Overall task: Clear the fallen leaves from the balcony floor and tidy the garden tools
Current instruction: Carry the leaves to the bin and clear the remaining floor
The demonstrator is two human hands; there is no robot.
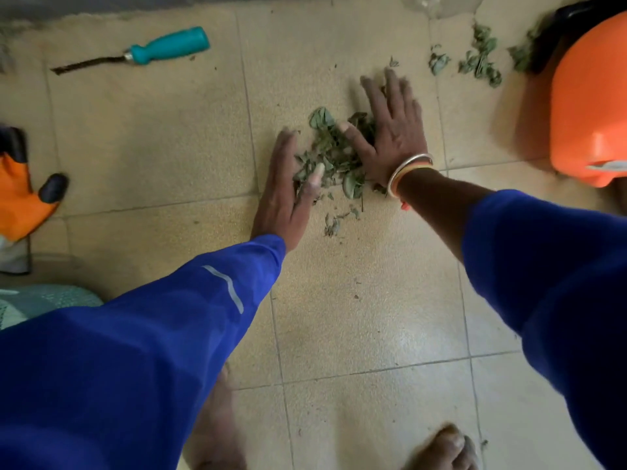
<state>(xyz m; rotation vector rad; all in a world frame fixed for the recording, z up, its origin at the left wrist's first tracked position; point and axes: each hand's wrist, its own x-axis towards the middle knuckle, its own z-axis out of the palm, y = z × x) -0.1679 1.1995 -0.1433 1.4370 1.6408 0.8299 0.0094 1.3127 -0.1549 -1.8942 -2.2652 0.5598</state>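
A small heap of green fallen leaves (334, 154) lies on the beige tiled floor (152, 137). My left hand (285, 188) stands on its edge against the heap's left side, fingers straight. My right hand (393, 127) lies flat with straight fingers on the heap's right side, bangles at the wrist. More loose leaves (480, 59) are scattered at the upper right. A garden tool with a teal handle and a thin dark blade (159, 49) lies on the floor at the upper left.
An orange plastic container (590, 106) stands at the right edge. An orange and black work glove (23, 195) lies at the left edge, a patterned green thing (37, 300) below it. My bare feet (444, 449) show at the bottom.
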